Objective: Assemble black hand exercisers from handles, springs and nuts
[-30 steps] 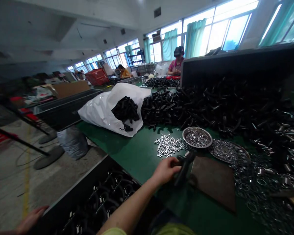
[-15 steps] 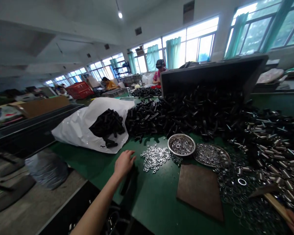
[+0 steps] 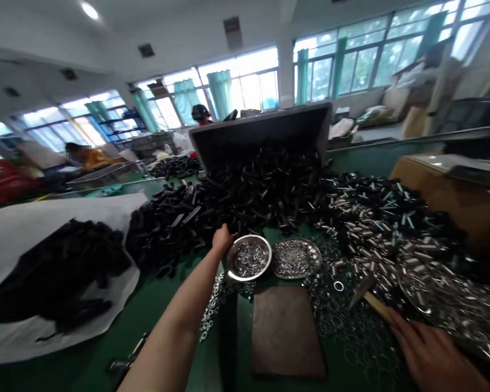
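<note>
My left hand [image 3: 223, 238] is stretched forward to the front edge of a heap of black curved parts [image 3: 261, 190], just beside the left rim of a round metal bowl [image 3: 230, 272] of small metal pieces. Its fingertips are small and partly hidden, so I cannot make out whether they grip anything. My right hand [image 3: 427, 343] is closed around the wooden handle of a hammer [image 3: 376, 306], whose head lies over loose metal rings [image 3: 343, 326]. Between the arms a square brown metal plate [image 3: 288, 332] rests on the green table. Shiny nuts [image 3: 211, 310] lie partly behind my left forearm.
A white sack [image 3: 122, 310] spilling black parts lies at left. An oval metal tray [image 3: 296, 258] of small pieces stands beside the bowl. Springs [image 3: 369, 234] and bolts spread out at right, near a cardboard box [image 3: 433, 190]. A tipped grey crate [image 3: 265, 128] stands behind the heap.
The view has swung to the right. My left hand has moved from beside the nuts forward to the heap's edge by the bowl. My right hand still holds the hammer, now more in view.
</note>
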`<state>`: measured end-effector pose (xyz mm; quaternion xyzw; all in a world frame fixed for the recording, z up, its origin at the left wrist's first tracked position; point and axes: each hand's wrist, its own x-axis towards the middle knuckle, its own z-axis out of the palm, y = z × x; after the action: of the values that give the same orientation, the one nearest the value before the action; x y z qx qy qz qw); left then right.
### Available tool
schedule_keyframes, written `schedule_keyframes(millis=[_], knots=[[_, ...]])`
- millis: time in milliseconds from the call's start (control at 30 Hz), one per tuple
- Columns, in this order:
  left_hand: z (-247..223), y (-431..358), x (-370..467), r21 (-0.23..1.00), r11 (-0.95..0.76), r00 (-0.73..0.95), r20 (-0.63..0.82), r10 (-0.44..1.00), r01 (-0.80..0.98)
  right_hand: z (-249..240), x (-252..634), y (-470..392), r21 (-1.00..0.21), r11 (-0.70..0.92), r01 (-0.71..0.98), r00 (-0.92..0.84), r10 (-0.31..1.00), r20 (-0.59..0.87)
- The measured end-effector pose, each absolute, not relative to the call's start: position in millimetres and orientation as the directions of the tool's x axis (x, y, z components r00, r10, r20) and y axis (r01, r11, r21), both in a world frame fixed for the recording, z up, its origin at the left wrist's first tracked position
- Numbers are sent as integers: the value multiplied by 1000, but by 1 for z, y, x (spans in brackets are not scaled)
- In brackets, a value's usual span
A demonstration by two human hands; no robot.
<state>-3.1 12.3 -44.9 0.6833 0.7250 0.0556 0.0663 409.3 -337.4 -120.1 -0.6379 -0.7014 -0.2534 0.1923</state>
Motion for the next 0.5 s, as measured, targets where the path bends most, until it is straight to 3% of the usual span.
schedule_keyframes(millis=[167, 400, 500], knots=[[-36, 19, -16, 109, -21, 24, -29, 999, 994, -85, 392, -339, 255, -123, 959, -15, 877, 480], [-34, 0, 2, 98, -180, 172, 83, 982, 979, -79, 389, -325, 297, -65, 953, -89, 874, 478], [-32, 7, 12, 134, -230, 224, 57, 973, 964, -80, 389, -321, 289, -33, 957, -119, 862, 492]])
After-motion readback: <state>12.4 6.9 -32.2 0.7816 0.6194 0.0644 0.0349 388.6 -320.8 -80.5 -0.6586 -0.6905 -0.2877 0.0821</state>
